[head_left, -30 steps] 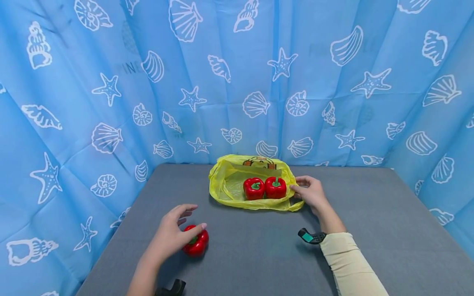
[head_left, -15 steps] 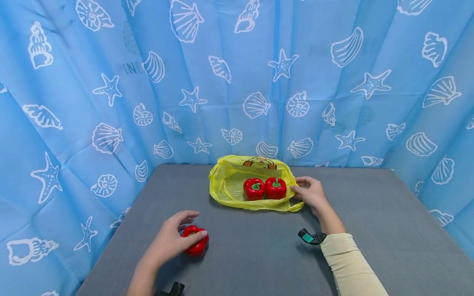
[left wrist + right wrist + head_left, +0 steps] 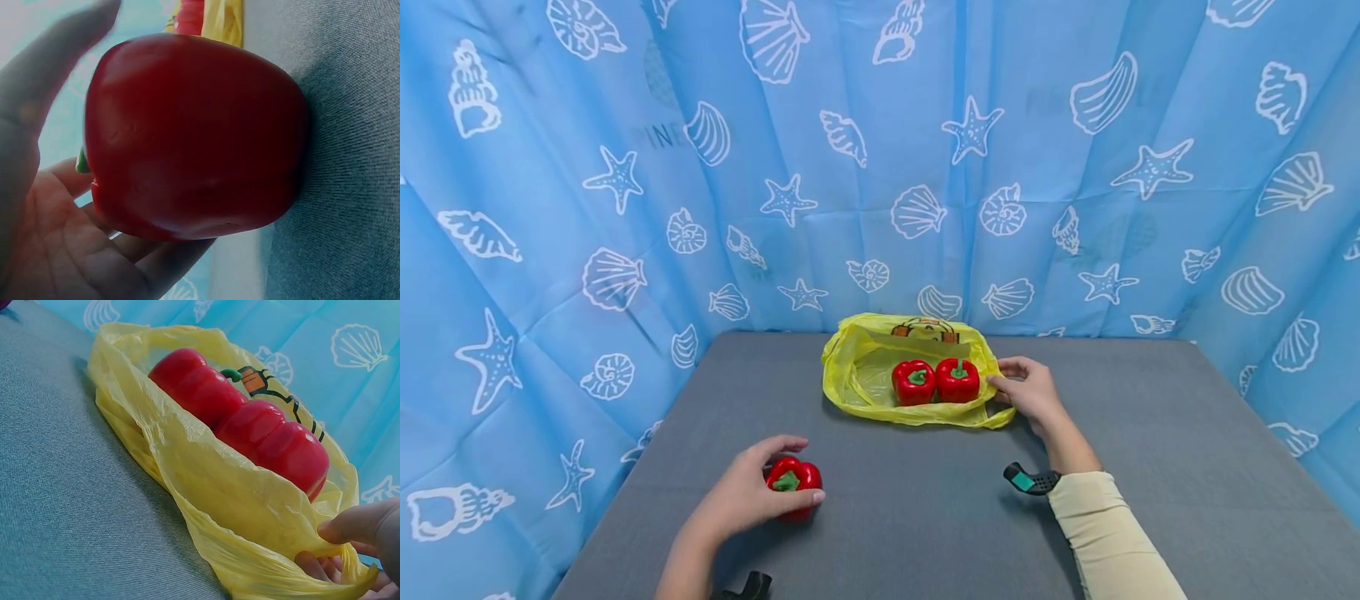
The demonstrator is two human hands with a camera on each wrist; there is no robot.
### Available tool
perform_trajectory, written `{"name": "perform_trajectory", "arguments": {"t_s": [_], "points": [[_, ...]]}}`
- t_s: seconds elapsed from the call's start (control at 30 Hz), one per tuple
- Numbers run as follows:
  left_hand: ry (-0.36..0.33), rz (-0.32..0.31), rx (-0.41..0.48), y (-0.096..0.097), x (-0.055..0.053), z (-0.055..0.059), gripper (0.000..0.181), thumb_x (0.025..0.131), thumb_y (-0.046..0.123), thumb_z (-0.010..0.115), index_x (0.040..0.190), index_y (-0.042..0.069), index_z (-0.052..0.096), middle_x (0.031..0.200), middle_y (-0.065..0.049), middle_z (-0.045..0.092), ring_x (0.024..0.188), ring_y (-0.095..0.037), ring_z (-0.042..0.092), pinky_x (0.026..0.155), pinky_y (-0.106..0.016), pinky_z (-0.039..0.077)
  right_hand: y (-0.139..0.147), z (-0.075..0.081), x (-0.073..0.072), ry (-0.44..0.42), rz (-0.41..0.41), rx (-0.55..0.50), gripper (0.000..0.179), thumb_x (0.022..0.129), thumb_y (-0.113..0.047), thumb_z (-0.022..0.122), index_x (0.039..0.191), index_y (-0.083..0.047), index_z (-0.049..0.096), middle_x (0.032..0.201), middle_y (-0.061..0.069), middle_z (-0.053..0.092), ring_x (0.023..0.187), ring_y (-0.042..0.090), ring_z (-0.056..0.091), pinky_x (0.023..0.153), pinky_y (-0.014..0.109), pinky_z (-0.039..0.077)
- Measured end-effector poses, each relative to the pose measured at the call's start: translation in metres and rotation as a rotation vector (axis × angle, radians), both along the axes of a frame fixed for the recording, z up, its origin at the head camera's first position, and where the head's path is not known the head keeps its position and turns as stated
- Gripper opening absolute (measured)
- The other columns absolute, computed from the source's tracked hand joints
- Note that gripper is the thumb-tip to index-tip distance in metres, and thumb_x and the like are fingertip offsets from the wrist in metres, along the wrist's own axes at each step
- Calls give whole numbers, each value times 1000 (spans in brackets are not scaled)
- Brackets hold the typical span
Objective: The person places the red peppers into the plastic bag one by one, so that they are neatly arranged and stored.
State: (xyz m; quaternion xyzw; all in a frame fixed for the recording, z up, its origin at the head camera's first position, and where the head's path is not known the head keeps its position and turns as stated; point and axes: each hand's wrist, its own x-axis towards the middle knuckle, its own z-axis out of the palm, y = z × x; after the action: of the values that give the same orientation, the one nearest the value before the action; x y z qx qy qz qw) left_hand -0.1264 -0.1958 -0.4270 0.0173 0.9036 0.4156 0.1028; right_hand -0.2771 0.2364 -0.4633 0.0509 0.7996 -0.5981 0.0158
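A red bell pepper [image 3: 796,477] with a green stem stands on the grey table. My left hand [image 3: 747,492] is cupped around it, thumb on the near side and fingers on the far side. In the left wrist view, a gap shows between the thumb [image 3: 47,62] and the pepper [image 3: 194,137], while the other fingers reach behind it. My right hand [image 3: 1033,390] pinches the right edge of a yellow plastic bag [image 3: 865,408], thumb over the rim. Inside the spread bag, two red bell peppers [image 3: 913,383] sit side by side.
A grey cloth-covered table [image 3: 910,517] lies under everything. Behind it hangs a blue curtain [image 3: 880,150] with white shell prints, close to the bag's far side. A black band [image 3: 1032,481] is on the right wrist.
My left hand has lowered around the single pepper, the thumb dropping from over its top to its near side, so the stem now shows. The right hand and bag stay still.
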Motion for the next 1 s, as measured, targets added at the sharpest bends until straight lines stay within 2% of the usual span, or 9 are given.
{"name": "perform_trajectory", "arguments": {"t_s": [0.13, 0.4, 0.63, 0.8, 1.0], "points": [[-11, -41, 15, -2, 0, 0, 89, 73, 44, 97, 148, 21, 57, 149, -5, 60, 134, -32, 55, 89, -47, 64, 0, 0, -1, -4, 0, -3, 45, 102, -16, 71, 140, 5, 59, 129, 21, 61, 92, 14, 70, 84, 29, 65], [-52, -75, 21, -7, 1, 1, 97, 65, 39, 101, 149, 24, 55, 150, -8, 56, 136, -35, 50, 88, -50, 64, 2, 1, 2, 3, 6, -5, 46, 103, -15, 71, 141, 6, 58, 129, 21, 61, 93, 15, 70, 84, 29, 65], [-73, -75, -7, -8, 3, 2, 91, 65, 37, 102, 143, 27, 58, 147, -8, 57, 134, -34, 51, 87, -51, 64, 2, 0, 1, 7, 5, -8, 44, 102, -15, 71, 139, 5, 59, 128, 21, 62, 92, 14, 70, 84, 29, 65], [-84, -86, -9, -10, 3, 3, 84, 66, 36, 101, 138, 26, 60, 142, -9, 58, 131, -34, 52, 85, -49, 64, 3, -1, 0, 0, 1, -11, 43, 102, -15, 71, 139, 4, 59, 128, 19, 62, 92, 15, 70, 85, 30, 65], [-83, -90, -20, -10, 1, 1, 81, 68, 36, 100, 138, 24, 60, 140, -8, 60, 129, -33, 53, 85, -50, 63, 2, 0, 1, 17, 11, -7, 45, 102, -16, 72, 139, 5, 59, 128, 21, 63, 93, 15, 69, 85, 31, 65]]}}
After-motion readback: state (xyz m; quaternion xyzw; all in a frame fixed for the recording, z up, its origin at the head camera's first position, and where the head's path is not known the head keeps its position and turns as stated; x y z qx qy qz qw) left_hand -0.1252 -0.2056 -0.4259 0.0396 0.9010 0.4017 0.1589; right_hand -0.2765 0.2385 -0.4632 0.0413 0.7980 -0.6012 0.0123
